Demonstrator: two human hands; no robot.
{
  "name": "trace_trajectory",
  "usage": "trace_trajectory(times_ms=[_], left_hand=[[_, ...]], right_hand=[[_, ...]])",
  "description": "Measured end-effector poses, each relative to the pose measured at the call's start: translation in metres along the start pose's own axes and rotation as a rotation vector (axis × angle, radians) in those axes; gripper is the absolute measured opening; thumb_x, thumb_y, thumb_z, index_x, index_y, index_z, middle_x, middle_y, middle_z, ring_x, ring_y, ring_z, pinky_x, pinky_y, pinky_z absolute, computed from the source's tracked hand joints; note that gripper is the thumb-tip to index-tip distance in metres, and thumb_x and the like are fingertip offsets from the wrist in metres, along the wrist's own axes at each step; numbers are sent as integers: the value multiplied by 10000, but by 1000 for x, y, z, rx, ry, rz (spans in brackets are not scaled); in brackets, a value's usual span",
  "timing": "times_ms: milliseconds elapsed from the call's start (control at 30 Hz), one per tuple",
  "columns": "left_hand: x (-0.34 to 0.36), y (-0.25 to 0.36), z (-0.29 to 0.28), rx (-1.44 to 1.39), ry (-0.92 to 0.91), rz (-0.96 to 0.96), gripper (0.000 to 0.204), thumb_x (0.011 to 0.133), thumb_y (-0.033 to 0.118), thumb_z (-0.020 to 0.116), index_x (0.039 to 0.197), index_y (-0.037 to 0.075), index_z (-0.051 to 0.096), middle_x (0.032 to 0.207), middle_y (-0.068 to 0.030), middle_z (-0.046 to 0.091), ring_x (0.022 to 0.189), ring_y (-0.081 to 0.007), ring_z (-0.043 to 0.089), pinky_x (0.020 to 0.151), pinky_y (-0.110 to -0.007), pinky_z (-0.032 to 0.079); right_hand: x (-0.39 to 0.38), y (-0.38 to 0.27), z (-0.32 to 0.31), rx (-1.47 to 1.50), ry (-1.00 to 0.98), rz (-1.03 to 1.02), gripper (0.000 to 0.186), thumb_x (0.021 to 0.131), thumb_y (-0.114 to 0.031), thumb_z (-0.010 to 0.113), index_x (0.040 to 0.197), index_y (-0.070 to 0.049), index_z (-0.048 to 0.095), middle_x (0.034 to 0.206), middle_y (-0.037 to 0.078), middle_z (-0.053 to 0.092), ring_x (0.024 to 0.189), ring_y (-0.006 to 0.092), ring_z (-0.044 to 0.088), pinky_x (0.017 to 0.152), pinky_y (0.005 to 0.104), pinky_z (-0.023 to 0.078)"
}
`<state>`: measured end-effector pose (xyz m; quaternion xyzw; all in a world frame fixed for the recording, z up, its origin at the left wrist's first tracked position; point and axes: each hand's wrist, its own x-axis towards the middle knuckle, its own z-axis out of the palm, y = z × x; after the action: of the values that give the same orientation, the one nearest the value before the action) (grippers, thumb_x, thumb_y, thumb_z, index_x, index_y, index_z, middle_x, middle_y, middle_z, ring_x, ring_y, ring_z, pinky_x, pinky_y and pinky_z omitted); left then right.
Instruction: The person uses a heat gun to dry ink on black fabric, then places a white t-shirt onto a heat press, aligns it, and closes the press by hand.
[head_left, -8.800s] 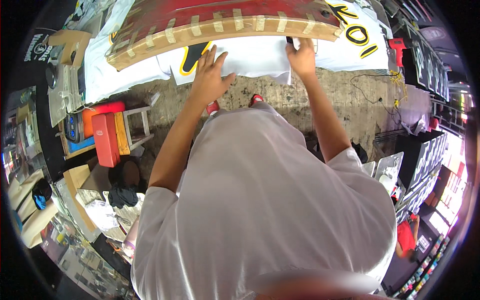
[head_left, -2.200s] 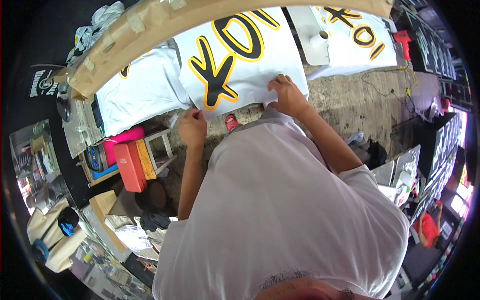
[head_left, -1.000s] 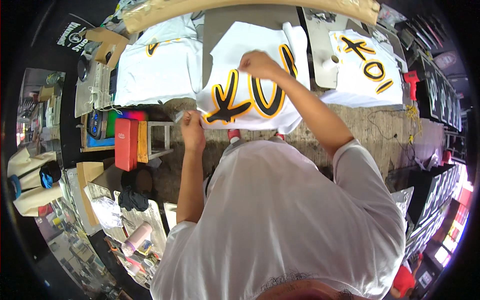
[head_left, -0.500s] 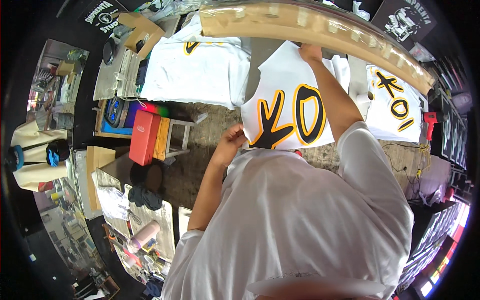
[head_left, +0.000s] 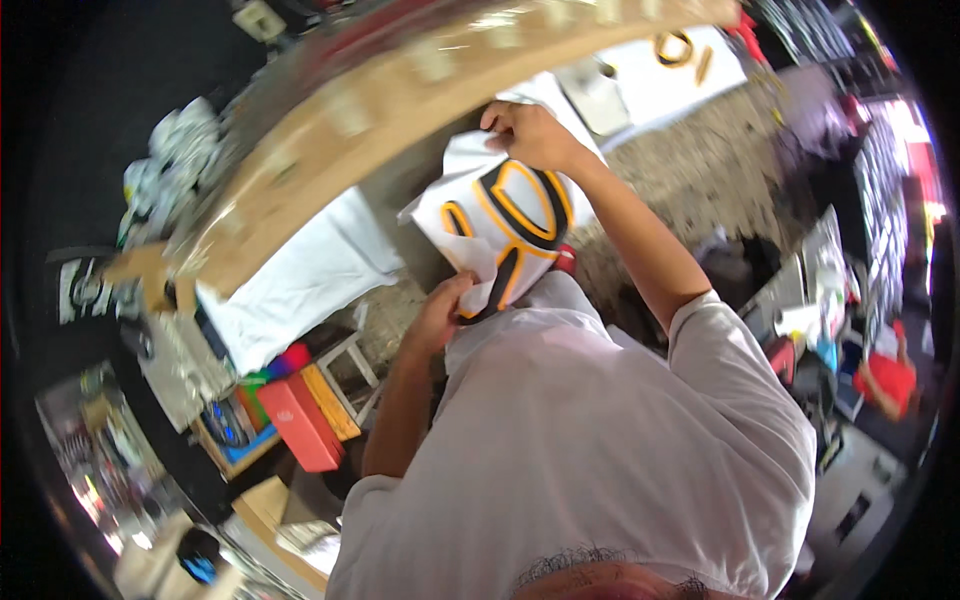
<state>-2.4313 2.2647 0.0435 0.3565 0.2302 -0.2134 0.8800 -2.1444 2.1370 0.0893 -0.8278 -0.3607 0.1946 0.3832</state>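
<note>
A white fabric piece (head_left: 453, 187) with bold black shapes outlined in orange is held up in front of my body, bent and partly folded. My left hand (head_left: 440, 310) pinches its near left edge close to my waist. At the far edge my right hand (head_left: 530, 135) grips the cloth, thumb and fingers closed over a gathered bit. Beneath and beyond lies a grey work surface (head_left: 400, 175), with more white cloth next to my right hand.
A long plastic-wrapped cardboard package (head_left: 400, 70) spans the far side. White cloth (head_left: 300, 280) lies left; a printed white piece (head_left: 640, 85) lies far right. At lower left stand a red box (head_left: 300, 422) and a wooden stool (head_left: 350, 375). A person in red (head_left: 890, 380) is at far right.
The view has turned, so the surroundings appear rotated. The fabric, spread fairly flat before, is now bent and turned. My hands have come closer together and keep hold of it.
</note>
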Motion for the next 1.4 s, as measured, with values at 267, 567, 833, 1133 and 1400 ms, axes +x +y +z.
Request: trace_trajectory(times_ms=[267,567,833,1133,1400], left_hand=[[39,72,61,1102,-861,-65,344,776,213,772,944,39,527,863,2,475,808,-110,444,688,-275,393],[97,93,249,1169,-642,128,267,784,25,734,1020,2,610,962,-12,595,914,-99,550,823,-261,452],[230,36,372,1505,-1075,105,562,673,-72,751,1210,8,604,1023,-29,607,913,-120,582,842,-250,477],[343,-106,474,1607,-1480,112,285,762,-41,683,1045,-14,701,906,-75,688,854,-170,627,801,-304,496],[339,-204,506,1522,-2052,22,198,804,15,654,987,1,728,825,-84,683,767,-192,636,718,-328,486]], right_hand=[[-265,10,-157,495,91,269,129,856,-97,719,846,-12,622,740,-13,629,684,89,548,640,268,415],[-494,-20,-188,730,868,233,107,866,-26,700,961,-16,651,854,-18,666,793,66,599,708,238,459],[-585,-42,-137,800,1271,468,174,902,-170,724,942,-32,625,815,-50,617,785,44,552,710,239,438],[-600,-112,-10,597,1584,1025,278,836,-260,772,949,-28,667,758,6,622,672,86,585,549,274,454],[-532,-148,122,999,1843,1429,353,794,-252,831,703,6,607,652,37,603,601,131,616,570,290,513]])
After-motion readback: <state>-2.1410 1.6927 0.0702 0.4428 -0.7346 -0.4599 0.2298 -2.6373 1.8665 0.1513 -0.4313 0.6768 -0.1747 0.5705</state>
